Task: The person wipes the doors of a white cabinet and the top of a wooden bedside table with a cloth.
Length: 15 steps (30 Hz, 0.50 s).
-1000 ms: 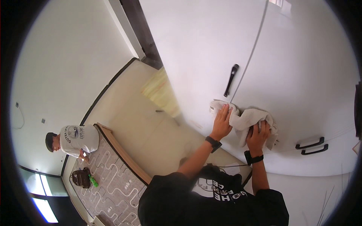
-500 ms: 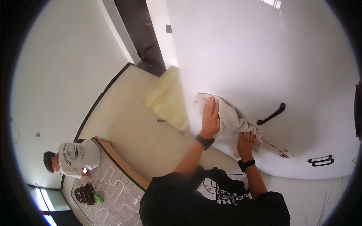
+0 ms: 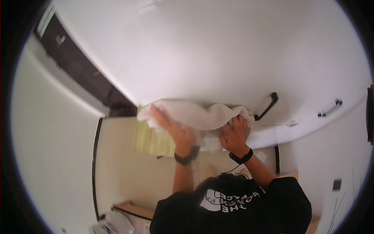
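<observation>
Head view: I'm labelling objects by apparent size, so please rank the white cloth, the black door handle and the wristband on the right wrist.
1. white cloth, by far the largest, spread under both hands.
2. black door handle.
3. wristband. It looks close in length to the handle, so these last two are uncertain.

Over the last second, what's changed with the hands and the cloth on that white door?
Both hands have slid the white cloth leftward across the white door, away from the black handle: a second ago it lay right of the handle, now left of it. The left hand and right hand have kept pressing on the cloth throughout. The view has swung, and the other person has left the picture.
</observation>
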Motion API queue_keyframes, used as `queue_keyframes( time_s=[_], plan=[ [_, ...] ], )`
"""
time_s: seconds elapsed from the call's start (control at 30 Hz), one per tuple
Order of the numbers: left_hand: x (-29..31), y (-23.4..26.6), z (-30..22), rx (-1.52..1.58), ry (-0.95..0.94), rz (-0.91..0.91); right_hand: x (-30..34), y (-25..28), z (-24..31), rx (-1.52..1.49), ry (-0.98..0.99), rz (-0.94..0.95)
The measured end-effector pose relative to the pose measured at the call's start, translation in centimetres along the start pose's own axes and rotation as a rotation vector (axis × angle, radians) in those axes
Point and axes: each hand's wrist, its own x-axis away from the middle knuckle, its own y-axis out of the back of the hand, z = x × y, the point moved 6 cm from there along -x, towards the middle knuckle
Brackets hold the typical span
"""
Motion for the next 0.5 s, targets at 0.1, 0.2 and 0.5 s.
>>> queue_keyframes(
  time_s=[0.1, 0.2, 0.5],
  plan=[
    [1.3, -1.4, 0.1, -0.130, -0.036, 0.147, 0.0, 0.4, -0.2, 0.023, -0.013, -0.019],
    [3.1, -3.4, -0.2, -0.150, -0.101, 0.156, 0.9, 0.3, -1.8, 0.048, -0.059, 0.043],
    [10.4, -8.1, 0.4, -0.300, -0.182, 0.525, 6.3, 0.7, -6.6, 0.065, -0.141, 0.165]
  ],
)
